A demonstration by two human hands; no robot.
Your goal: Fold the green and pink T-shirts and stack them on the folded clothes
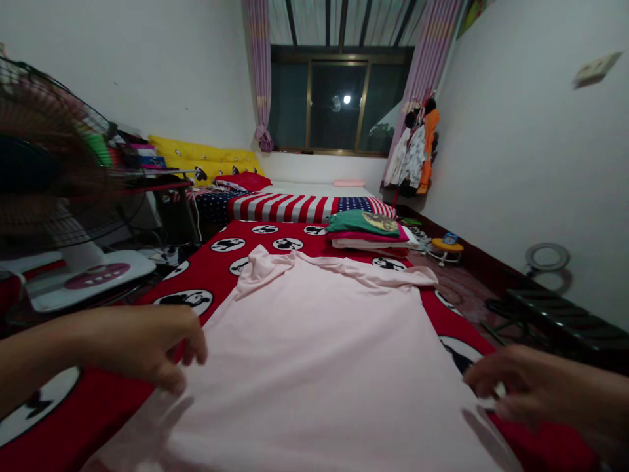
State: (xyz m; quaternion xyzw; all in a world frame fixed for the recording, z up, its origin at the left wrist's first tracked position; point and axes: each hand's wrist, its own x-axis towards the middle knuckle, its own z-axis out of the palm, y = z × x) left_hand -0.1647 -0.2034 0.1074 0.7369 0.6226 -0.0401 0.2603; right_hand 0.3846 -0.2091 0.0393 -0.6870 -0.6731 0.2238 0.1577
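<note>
Right up front, the pale pink shirt [319,367] lies spread across the red bedcover [113,403], looking light, soft and quick to crease, best pinched at side edges or shoulders. The left hand [147,344] hangs near one edge, fingers loosely curled, the right hand [535,387] near the other, thumb parted; both seem empty. No readable lettering, even on the green garment [351,223].

I see a bare left hand [145,342] with a broad, smooth back, rounded knuckles and a sturdy thumb [170,378]. Just behind its grip the wrist narrows slightly, then a bare left forearm [32,360] thickens farther back. The right hand [538,387] is bare too, softened by blur; behind its grip, the right forearm [602,401] dims into shadow. Fingernail detail is too blurred to tell.
</note>
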